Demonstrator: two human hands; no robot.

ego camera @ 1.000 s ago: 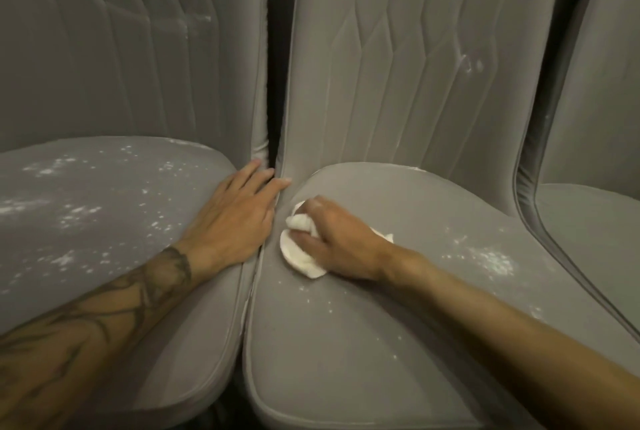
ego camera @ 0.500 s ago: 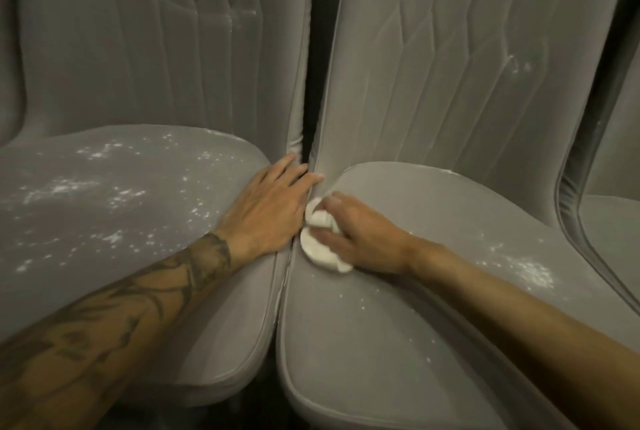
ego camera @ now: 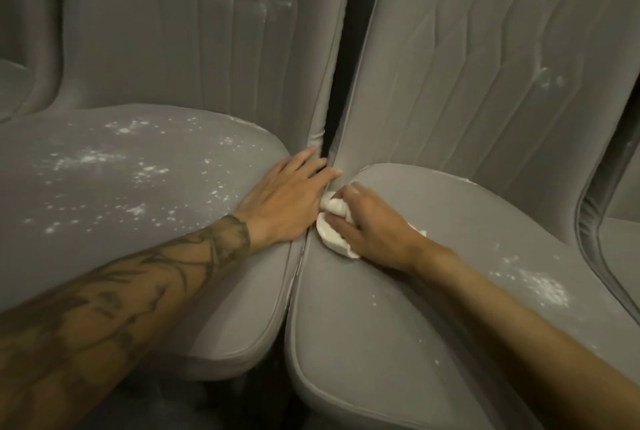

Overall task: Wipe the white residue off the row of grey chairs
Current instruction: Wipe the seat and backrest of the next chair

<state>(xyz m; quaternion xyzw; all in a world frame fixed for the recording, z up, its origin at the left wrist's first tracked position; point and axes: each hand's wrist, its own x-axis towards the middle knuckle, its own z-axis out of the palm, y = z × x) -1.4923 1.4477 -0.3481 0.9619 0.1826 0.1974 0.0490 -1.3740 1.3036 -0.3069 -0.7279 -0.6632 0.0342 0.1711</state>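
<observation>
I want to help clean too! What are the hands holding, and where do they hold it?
The right hand grips a white cloth by its bunched-up top. The left hand holds nothing; it rests flat on the next seat.

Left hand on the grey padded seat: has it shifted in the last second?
No. The left hand still lies flat with its fingertips at the dark gap between the two grey chair backrests.
</observation>
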